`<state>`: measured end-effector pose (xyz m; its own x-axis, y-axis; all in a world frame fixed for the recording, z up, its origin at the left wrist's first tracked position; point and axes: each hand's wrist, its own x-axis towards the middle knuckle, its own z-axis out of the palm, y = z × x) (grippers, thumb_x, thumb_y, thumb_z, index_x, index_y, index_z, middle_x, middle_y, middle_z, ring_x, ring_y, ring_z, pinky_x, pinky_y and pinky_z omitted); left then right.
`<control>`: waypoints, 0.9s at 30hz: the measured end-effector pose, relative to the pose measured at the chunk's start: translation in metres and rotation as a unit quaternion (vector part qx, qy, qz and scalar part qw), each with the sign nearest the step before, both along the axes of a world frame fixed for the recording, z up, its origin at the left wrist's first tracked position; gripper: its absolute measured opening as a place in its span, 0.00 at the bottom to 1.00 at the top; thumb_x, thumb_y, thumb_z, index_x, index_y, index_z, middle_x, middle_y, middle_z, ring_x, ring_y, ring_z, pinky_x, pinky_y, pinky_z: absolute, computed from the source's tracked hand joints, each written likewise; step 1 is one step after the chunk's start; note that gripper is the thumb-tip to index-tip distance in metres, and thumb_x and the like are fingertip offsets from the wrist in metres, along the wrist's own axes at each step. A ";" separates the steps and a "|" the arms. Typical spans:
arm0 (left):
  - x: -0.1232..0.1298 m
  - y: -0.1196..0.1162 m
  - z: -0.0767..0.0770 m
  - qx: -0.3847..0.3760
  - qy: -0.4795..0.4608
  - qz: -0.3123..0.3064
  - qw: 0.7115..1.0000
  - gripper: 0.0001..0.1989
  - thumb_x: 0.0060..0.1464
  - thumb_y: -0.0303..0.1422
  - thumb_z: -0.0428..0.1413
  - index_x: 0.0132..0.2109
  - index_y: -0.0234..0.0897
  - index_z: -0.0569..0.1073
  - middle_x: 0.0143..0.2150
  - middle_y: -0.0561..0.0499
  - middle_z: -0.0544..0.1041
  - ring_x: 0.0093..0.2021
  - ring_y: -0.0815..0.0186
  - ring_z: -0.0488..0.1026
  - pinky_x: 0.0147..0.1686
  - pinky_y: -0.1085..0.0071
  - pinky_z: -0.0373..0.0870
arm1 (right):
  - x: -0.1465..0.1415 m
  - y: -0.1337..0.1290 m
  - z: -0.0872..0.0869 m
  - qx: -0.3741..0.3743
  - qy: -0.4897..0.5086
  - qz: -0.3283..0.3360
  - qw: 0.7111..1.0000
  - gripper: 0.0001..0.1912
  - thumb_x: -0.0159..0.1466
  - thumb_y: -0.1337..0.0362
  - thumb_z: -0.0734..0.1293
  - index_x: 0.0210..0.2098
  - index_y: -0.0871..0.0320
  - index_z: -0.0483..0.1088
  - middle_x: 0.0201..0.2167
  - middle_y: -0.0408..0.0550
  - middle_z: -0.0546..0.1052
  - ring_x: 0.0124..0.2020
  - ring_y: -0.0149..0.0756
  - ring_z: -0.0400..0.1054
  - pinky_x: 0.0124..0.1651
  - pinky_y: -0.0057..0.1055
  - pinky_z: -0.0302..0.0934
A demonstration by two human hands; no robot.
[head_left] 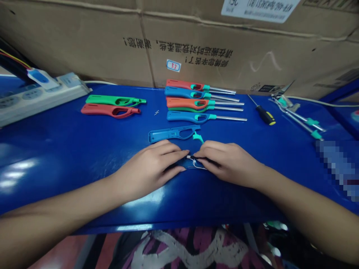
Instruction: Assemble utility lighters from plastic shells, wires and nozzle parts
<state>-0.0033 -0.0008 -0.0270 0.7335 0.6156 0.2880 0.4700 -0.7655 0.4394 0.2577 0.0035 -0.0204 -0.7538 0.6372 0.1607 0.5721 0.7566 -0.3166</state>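
Note:
Near the middle of the blue table, my left hand (161, 162) is closed over the left part of a blue lighter shell (190, 163), which its fingers mostly hide. My right hand (226, 160) pinches a small black part (192, 157) with a white end, above that shell; a thin white wire (198, 166) curves below the part. Just beyond my hands lies another blue shell half (169, 133), its inner side up, with a teal trigger (198, 137) at its right end.
Several assembled lighters (185, 116) lie in a stack behind. Green (108, 100) and red (103, 110) shells, tiny screws (156, 112) and a power strip (36, 93) are to the left. A screwdriver (265, 114) and metal tubes (300, 121) lie right, before a cardboard box (98, 45).

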 end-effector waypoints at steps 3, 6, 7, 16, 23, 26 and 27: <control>0.001 0.001 -0.001 -0.009 -0.020 -0.007 1.000 0.19 0.65 0.33 0.57 0.60 0.31 0.73 0.48 0.44 0.78 0.49 0.60 0.74 0.50 0.62 0.75 | -0.002 -0.003 0.002 0.050 -0.051 -0.006 0.997 0.12 0.73 0.65 0.60 0.47 0.58 0.74 0.38 0.46 0.76 0.35 0.33 0.72 0.29 0.30 0.56; 0.003 0.000 -0.001 -0.011 -0.030 -0.009 0.999 0.18 0.65 0.33 0.58 0.59 0.31 0.73 0.48 0.44 0.79 0.49 0.61 0.74 0.49 0.63 0.75 | -0.004 -0.007 0.005 0.094 -0.088 0.008 0.992 0.13 0.73 0.66 0.59 0.45 0.59 0.75 0.37 0.46 0.75 0.29 0.32 0.68 0.25 0.32 0.50; 0.003 0.000 -0.001 -0.011 -0.033 -0.009 0.999 0.18 0.64 0.32 0.58 0.59 0.31 0.73 0.48 0.44 0.79 0.48 0.61 0.74 0.49 0.63 0.75 | -0.004 -0.009 0.006 0.104 -0.097 0.015 0.990 0.12 0.72 0.67 0.59 0.45 0.60 0.75 0.37 0.46 0.75 0.28 0.32 0.66 0.25 0.33 0.48; 0.004 0.001 0.002 -0.011 -0.045 -0.015 0.999 0.18 0.64 0.32 0.59 0.58 0.28 0.74 0.47 0.43 0.80 0.48 0.61 0.75 0.49 0.63 0.75 | -0.005 -0.011 0.006 0.132 -0.097 0.001 0.987 0.13 0.72 0.69 0.58 0.44 0.60 0.75 0.34 0.45 0.73 0.24 0.32 0.61 0.24 0.33 0.45; 0.004 0.001 0.000 -0.013 -0.048 -0.017 0.999 0.18 0.64 0.31 0.59 0.57 0.27 0.74 0.47 0.43 0.80 0.48 0.60 0.76 0.49 0.63 0.75 | -0.007 -0.014 0.010 0.151 -0.110 0.030 0.982 0.16 0.73 0.71 0.55 0.39 0.60 0.73 0.32 0.45 0.73 0.24 0.32 0.59 0.25 0.34 0.42; 0.005 0.001 0.000 -0.010 -0.051 -0.015 0.999 0.17 0.64 0.31 0.58 0.57 0.27 0.74 0.46 0.42 0.80 0.48 0.59 0.76 0.49 0.63 0.75 | -0.011 -0.015 0.012 0.147 -0.101 0.023 0.984 0.17 0.74 0.69 0.54 0.34 0.58 0.70 0.26 0.41 0.70 0.22 0.30 0.59 0.26 0.33 0.43; 0.005 0.001 0.000 -0.010 -0.052 -0.015 0.998 0.17 0.64 0.31 0.58 0.57 0.26 0.74 0.46 0.42 0.80 0.48 0.59 0.76 0.49 0.63 0.75 | -0.012 -0.016 0.012 0.137 -0.094 0.015 0.986 0.17 0.75 0.68 0.54 0.33 0.57 0.69 0.24 0.40 0.69 0.22 0.29 0.59 0.26 0.32 0.44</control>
